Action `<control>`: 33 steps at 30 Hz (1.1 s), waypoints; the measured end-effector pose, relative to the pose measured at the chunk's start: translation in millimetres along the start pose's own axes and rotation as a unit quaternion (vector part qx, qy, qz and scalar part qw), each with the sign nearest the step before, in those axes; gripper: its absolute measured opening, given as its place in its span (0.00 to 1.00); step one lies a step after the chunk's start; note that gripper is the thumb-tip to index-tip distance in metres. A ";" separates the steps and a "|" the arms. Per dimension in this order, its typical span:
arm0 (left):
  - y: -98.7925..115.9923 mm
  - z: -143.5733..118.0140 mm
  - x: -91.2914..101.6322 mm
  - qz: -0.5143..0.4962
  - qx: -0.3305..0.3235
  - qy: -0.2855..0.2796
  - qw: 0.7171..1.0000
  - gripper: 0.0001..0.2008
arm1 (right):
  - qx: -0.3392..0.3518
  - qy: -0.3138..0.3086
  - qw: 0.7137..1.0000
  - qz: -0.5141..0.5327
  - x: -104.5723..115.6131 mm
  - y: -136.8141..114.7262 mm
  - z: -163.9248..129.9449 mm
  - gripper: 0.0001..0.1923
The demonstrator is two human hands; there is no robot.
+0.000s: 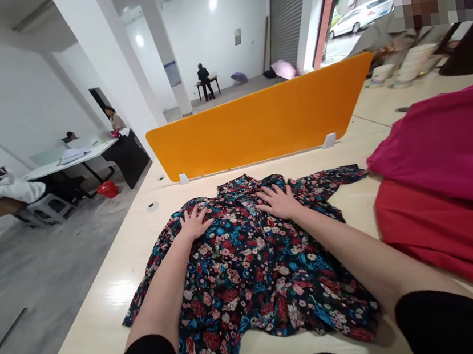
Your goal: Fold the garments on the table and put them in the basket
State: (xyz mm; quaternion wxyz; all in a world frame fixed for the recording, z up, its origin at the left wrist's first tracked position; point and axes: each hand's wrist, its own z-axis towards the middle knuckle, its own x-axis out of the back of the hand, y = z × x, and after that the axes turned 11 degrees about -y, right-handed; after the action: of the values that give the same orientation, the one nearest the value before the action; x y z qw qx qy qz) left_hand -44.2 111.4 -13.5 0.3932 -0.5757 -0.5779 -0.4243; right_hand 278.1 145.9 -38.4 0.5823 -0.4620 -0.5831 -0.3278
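Observation:
A dark shirt with a dense floral print (247,262) lies spread on the pale tabletop, collar toward the orange divider. My left hand (194,223) rests flat on its left shoulder area, fingers spread. On the other side of the front opening, my right hand (280,201) lies flat near the collar, fingers also apart. One sleeve stretches out to the right, toward the folded cloth; the other runs down along the left side under my left forearm. Neither hand grips the fabric.
An orange divider (256,123) stands behind the shirt. Magenta cloth (448,145) and red cloth (446,237) lie at the right. Paper cups (416,63) stand beyond, near another person. The table (91,327) ends at the left, above a concrete floor with a red bucket (107,189).

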 end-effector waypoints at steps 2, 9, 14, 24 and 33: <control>-3.3 12.1 6.0 -0.003 0.009 0.004 1.000 0.34 | -0.009 0.006 1.000 0.001 4.2 4.1 14.1 0.38; 13.1 10.3 11.1 0.018 0.043 0.087 0.995 0.30 | -0.036 0.023 0.998 0.035 9.9 3.8 27.4 0.35; 45.3 -61.5 0.9 0.038 -0.106 0.171 0.979 0.23 | 0.047 0.115 0.986 0.116 18.8 0.4 -1.3 0.31; 36.1 -256.1 -82.3 -0.001 -0.225 0.187 0.956 0.18 | 0.243 -0.031 0.955 0.168 12.2 -40.7 -189.8 0.29; 39.4 -265.9 -52.6 -0.202 -0.195 0.073 0.957 0.09 | 0.209 0.072 0.912 0.347 3.7 -26.1 -258.0 0.15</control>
State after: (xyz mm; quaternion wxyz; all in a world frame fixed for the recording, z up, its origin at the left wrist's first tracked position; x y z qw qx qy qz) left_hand -12.4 -157.7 26.3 0.2206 -0.4794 -0.5579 -0.6406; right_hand 351.5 -100.2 -3.1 0.7827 -0.4786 -0.3978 -0.0082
